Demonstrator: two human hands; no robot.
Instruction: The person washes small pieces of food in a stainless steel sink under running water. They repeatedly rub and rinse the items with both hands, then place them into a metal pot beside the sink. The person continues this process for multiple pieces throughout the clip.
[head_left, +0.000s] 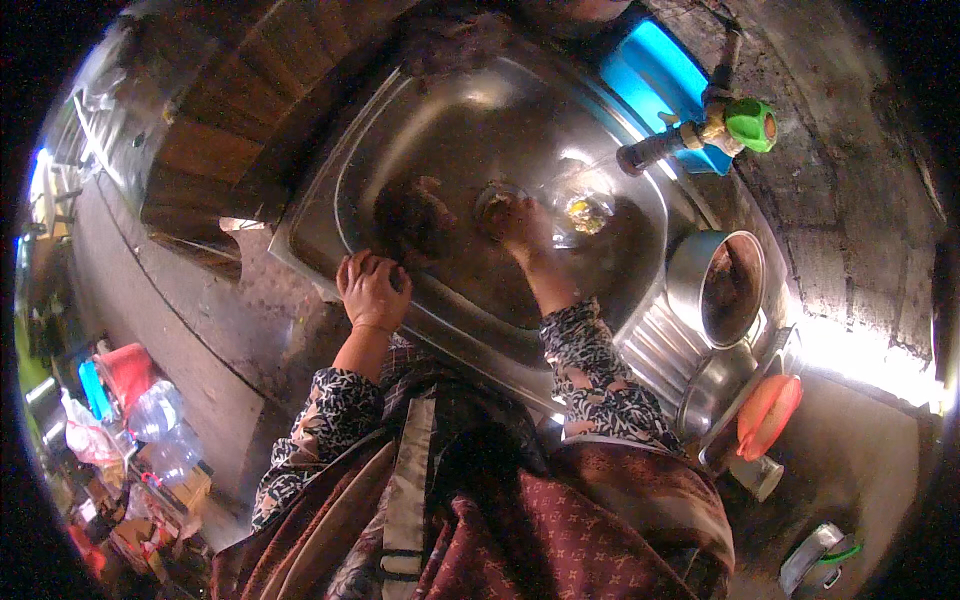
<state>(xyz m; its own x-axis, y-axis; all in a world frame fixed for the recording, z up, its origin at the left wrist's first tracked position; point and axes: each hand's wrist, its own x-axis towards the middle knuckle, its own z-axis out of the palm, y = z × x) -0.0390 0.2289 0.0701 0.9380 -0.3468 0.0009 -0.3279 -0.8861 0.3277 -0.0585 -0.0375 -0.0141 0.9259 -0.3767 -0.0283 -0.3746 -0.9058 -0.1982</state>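
A stainless steel sink (457, 289) lies in front of me. On its near left rim rests my left hand (373, 291), its fingers bent over the edge. My right hand (529, 225) reaches down into the basin, its fingers at a small round shape (498, 198), perhaps the drain. Blur and shadow hide whether those fingers hold anything. Just right of them sits a small shiny item with yellow in it (586, 215), too unclear to name. Above the basin's right side juts a tap (660, 150) with a green knob (751, 125).
Behind the tap stands a blue plastic container (656, 75). On the ribbed drainboard (656, 349) at right are a metal pot (686, 289) lying on its side and a metal bowl (716, 386). An orange plastic item (769, 417) lies beyond. Plastic bottles (157, 412) cluster at lower left.
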